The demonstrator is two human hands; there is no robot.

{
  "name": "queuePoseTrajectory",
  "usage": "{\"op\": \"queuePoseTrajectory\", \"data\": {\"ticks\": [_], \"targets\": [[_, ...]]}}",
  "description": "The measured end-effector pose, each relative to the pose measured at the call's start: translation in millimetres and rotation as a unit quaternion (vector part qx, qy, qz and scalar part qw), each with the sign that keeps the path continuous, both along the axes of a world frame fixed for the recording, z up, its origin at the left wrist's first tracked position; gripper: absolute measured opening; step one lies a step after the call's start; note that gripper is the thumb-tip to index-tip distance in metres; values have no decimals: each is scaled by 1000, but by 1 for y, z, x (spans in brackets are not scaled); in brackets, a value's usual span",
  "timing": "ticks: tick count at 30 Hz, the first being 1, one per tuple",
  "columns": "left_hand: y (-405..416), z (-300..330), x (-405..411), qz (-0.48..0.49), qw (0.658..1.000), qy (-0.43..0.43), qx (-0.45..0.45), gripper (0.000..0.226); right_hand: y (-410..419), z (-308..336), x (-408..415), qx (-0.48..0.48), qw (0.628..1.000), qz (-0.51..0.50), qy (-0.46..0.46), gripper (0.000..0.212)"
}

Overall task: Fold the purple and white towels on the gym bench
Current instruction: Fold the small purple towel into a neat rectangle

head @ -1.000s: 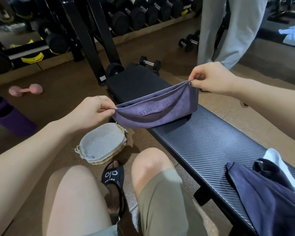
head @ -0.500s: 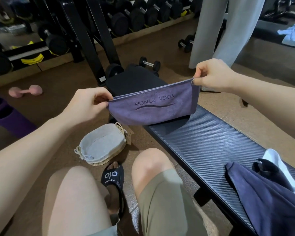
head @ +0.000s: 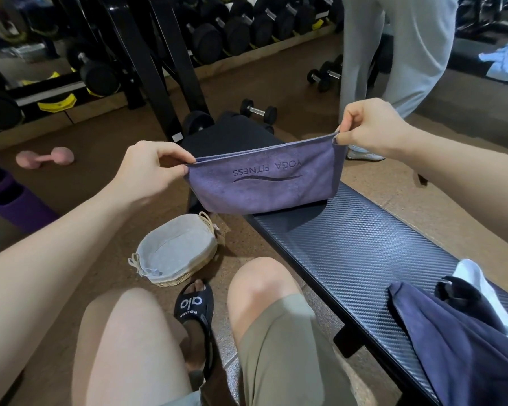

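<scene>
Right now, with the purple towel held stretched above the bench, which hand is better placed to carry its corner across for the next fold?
Probably the right hand: it pinches the purple towel above the bench; the left hand holds its end beyond the bench edge.

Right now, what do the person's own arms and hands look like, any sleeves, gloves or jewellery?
Both forearms are bare right up to the frame edge, with no sleeves showing. The left hand and the right hand wear no gloves, and no watch or wristband shows on either wrist. No ring can be made out at this size. Fingernails look short and unpainted.
</scene>
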State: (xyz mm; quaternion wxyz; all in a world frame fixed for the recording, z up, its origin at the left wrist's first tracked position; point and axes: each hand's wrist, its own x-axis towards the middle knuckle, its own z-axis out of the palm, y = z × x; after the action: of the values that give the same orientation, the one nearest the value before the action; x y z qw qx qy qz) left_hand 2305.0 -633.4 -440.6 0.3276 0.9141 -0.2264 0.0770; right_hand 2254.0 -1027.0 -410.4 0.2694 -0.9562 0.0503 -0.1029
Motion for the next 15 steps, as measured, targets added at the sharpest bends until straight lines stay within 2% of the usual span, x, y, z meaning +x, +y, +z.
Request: {"op": "queuePoseTrajectory", "data": {"ticks": [5,15], "targets": [[-1,6,3,15,993,85,-81,20,0,3,-2,14,1000,3,22,20],[-4,6,3,36,991,91,-89,22,3,2,-1,28,999,-15,35,16]]}}
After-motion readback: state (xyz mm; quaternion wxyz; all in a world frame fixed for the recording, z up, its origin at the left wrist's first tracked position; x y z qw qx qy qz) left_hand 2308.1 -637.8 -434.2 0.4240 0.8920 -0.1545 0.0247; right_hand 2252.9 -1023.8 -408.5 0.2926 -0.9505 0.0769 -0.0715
